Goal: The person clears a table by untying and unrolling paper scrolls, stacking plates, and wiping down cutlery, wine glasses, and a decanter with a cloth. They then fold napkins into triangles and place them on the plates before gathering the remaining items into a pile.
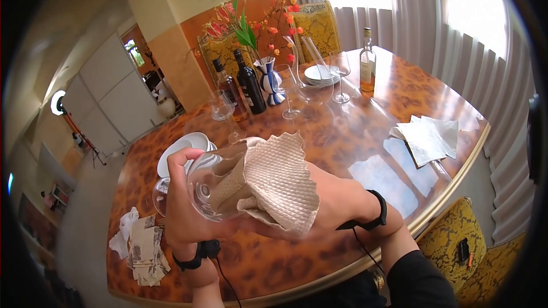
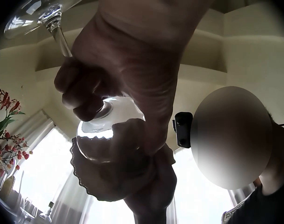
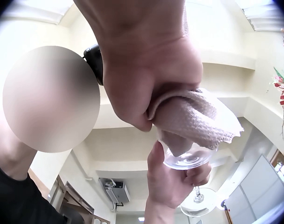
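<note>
While our left hand curls its fingers round the bowl of a stemmed glass, our right hand grips a beige cloth, part of it tucked inside that bowl; the cloth hides most of the right fingers. We hold the glass tilted above the bench, its stem emerging beyond our left fingers. Just behind it sit white dishes; printed papers lie to our left, white napkins well apart to our right.
</note>
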`<state>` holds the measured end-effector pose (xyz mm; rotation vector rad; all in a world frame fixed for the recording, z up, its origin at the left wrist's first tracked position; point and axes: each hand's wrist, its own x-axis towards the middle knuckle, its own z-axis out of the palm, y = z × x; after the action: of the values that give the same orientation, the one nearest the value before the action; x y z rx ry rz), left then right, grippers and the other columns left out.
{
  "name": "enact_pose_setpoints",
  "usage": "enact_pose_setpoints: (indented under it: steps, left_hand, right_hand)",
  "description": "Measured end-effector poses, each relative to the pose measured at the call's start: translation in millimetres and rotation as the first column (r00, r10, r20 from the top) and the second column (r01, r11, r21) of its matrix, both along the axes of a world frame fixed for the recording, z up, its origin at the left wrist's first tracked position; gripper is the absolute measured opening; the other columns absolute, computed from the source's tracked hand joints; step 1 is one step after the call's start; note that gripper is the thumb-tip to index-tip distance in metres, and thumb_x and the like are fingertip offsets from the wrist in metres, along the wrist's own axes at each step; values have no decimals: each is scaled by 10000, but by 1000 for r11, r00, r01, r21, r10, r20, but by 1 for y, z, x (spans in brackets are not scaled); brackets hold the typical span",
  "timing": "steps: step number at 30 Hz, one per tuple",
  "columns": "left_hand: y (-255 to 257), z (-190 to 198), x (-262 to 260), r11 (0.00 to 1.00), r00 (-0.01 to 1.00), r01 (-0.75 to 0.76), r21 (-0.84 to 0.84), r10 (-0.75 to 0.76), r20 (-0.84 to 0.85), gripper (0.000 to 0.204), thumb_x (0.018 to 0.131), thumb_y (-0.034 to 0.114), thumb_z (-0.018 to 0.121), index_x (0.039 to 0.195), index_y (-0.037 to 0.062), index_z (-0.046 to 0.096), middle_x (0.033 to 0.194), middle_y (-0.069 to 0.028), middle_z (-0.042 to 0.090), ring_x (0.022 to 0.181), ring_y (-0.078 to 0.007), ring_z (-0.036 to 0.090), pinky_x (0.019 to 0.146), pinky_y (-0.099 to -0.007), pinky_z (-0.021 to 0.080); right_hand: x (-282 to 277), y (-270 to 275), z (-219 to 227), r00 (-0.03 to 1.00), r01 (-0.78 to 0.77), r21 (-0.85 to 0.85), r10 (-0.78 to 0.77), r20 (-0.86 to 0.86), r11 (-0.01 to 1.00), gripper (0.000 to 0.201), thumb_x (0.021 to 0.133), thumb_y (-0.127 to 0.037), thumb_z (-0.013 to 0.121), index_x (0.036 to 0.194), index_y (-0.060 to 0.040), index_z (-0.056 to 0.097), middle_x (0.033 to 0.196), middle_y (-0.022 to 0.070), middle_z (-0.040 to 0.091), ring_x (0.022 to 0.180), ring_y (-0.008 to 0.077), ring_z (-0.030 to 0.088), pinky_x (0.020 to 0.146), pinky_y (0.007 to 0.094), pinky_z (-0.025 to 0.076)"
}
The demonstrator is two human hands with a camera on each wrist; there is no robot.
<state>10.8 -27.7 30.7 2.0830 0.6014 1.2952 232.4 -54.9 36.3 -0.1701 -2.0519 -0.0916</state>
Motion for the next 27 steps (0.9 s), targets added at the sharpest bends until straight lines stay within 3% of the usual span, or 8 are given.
enact_pose_setpoints:
  steps: [3, 5, 7, 11, 17, 22, 25, 27]
  left_hand:
    - [-10, 4, -8, 987, 997, -56, 151, 64, -52, 1086, 432, 199, 976, 1297, 19, 344, 1134, -165, 602, 1032, -244, 649, 919, -363, 535]
    - [-32, 3, 11, 989, 984, -140, 38, 135, 115, 1046, 401, 300, 977, 1250, -7, 449, 1127, -147, 611, 1031, -234, 649, 905, -353, 542]
    - [-43, 3, 21, 911, 891, -411, 22, 397, 221, 1024, 405, 398, 961, 1223, -28, 518, 1093, -131, 633, 1003, -225, 660, 905, -341, 539]
    - [-34, 3, 14, 831, 844, -534, 159, 510, 166, 1137, 398, 666, 865, 1218, -60, 561, 961, -130, 687, 926, -213, 684, 820, -307, 538]
    - [-10, -3, 7, 873, 899, -435, 220, 432, 64, 1252, 455, 853, 712, 1288, -61, 513, 853, -151, 709, 885, -216, 692, 822, -290, 518]
    - [-23, -2, 29, 965, 927, -208, -162, 247, 283, 1119, 482, 654, 867, 1243, -19, 396, 1066, -116, 605, 964, -188, 625, 837, -283, 498]
    - [-15, -3, 21, 972, 970, -153, -176, 182, 164, 1116, 481, 650, 868, 1235, -26, 401, 1022, -99, 598, 929, -161, 608, 835, -269, 482]
    - [-10, -6, 22, 975, 972, -146, -165, 173, 158, 1103, 498, 683, 837, 1224, -33, 416, 1015, -96, 594, 926, -153, 603, 819, -262, 478]
  right_hand:
    - [4, -9, -2, 990, -94, -116, 104, 90, 989, 238, 848, -168, 630, 1006, -3, 562, 1013, 185, 555, 913, 395, 532, 828, 459, 448]
    - [2, -13, -6, 983, -182, -18, 183, 35, 983, 235, 855, -160, 619, 1008, 10, 565, 990, 192, 544, 896, 398, 526, 817, 470, 442]
    - [2, -15, -10, 983, -180, 12, 179, 42, 984, 233, 860, -160, 610, 1005, 19, 569, 966, 193, 532, 882, 397, 520, 814, 479, 435]
    - [-3, -13, -7, 977, -210, -59, 212, 20, 976, 219, 867, -167, 594, 1009, -4, 558, 958, 180, 527, 869, 401, 514, 810, 476, 435]
    - [-3, -1, -7, 982, -188, -102, 185, -35, 977, 204, 857, -160, 592, 1010, -32, 554, 963, 159, 546, 881, 400, 522, 796, 465, 441]
    - [12, -9, 1, 984, -170, -165, 176, 27, 972, 195, 835, -162, 609, 973, -27, 580, 951, 153, 550, 884, 395, 528, 794, 458, 443]
    - [18, -7, -4, 987, -127, -135, 139, 81, 983, 209, 815, -170, 618, 963, -24, 600, 946, 153, 552, 878, 389, 535, 796, 459, 445]
    - [20, -1, -7, 980, -49, 141, 21, 196, 989, 266, 801, -163, 613, 1024, -19, 593, 993, 156, 563, 914, 390, 542, 829, 463, 451]
